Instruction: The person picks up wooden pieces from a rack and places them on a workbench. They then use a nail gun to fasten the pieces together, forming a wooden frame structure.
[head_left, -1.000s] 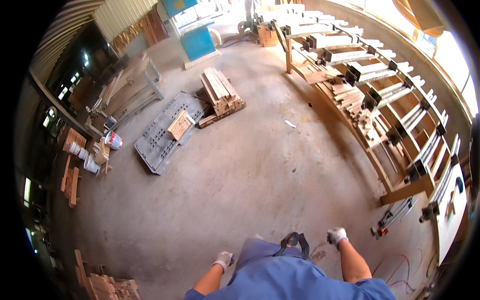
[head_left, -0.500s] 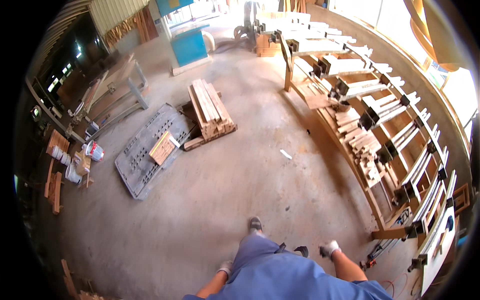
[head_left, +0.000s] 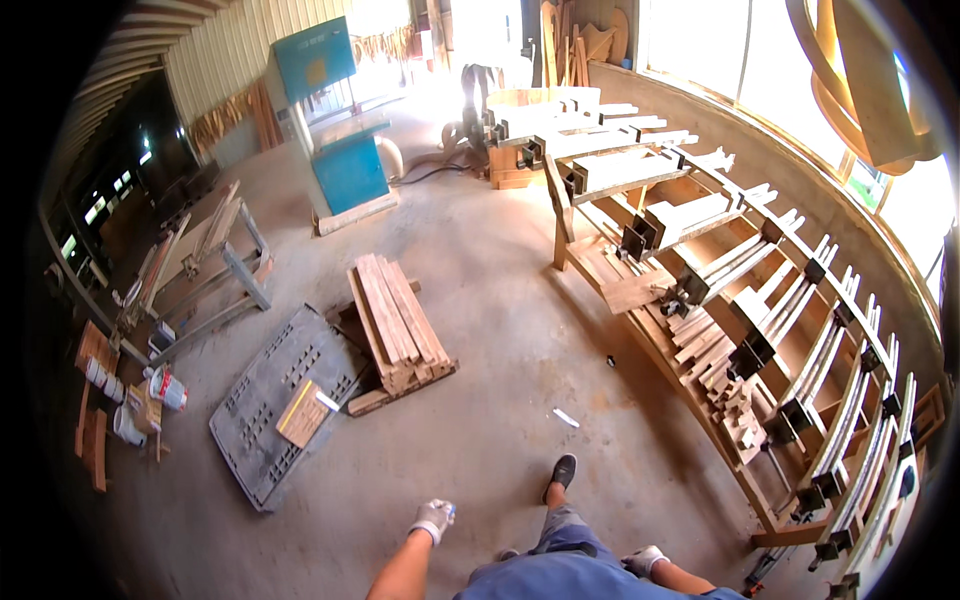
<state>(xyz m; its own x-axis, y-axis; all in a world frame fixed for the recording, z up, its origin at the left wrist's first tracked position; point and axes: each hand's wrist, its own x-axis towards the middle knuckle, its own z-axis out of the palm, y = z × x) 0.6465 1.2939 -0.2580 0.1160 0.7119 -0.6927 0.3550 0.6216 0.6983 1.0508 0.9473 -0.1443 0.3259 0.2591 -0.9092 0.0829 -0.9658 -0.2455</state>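
My left hand point(head_left: 434, 519), in a whitish work glove, hangs in front of my body over the concrete floor. Its fingers are curled closed; a small bluish spot shows at them, too small to name. My right hand point(head_left: 645, 560), gloved too, hangs low beside my hip, its fingers partly hidden and unclear. Neither hand touches anything around it. Ahead and to the left, a stack of wooden boards point(head_left: 398, 315) rests on wooden bearers. Beside it lies a grey plastic pallet point(head_left: 245, 405) with a short wooden piece point(head_left: 305, 415) on top.
Along the right runs a long wooden rack point(head_left: 690, 390) carrying several bar clamps point(head_left: 800, 410) and small wood offcuts point(head_left: 735, 425). A blue machine point(head_left: 350, 170) stands ahead. To the left are a metal-framed bench point(head_left: 235, 260) and buckets point(head_left: 168, 388). A white strip point(head_left: 566, 418) lies on the floor.
I have stepped forward, so the stack, pallet and rack sit nearer. My left hand has swung forward and up; my right hand has dropped back toward my hip.
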